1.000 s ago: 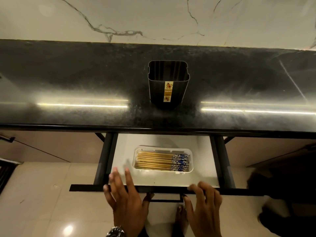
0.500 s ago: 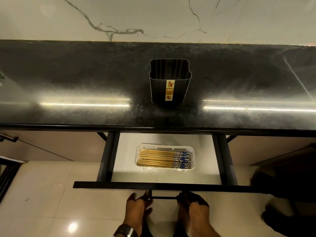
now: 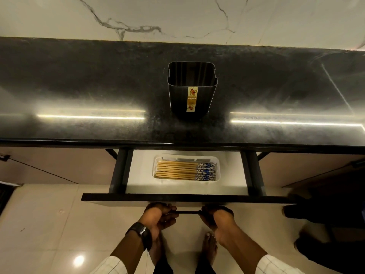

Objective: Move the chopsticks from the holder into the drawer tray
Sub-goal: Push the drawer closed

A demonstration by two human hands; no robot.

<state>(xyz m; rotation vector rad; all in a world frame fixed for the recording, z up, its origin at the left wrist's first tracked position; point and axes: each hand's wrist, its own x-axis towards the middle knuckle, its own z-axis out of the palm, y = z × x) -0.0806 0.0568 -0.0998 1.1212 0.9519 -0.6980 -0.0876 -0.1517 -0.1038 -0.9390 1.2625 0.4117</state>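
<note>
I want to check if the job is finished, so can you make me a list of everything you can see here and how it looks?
Surface: black countertop, shiny, with light streaks.
Job's things: holder upright on the countertop, looks empty; chopsticks lying flat in the white tray inside the open drawer.
Clutter: nothing seen.
Grippers: left hand and right hand both curled on the drawer handle.
Cables: nothing seen.
Surroundings: marble wall, tiled floor, bare feet below.
</note>
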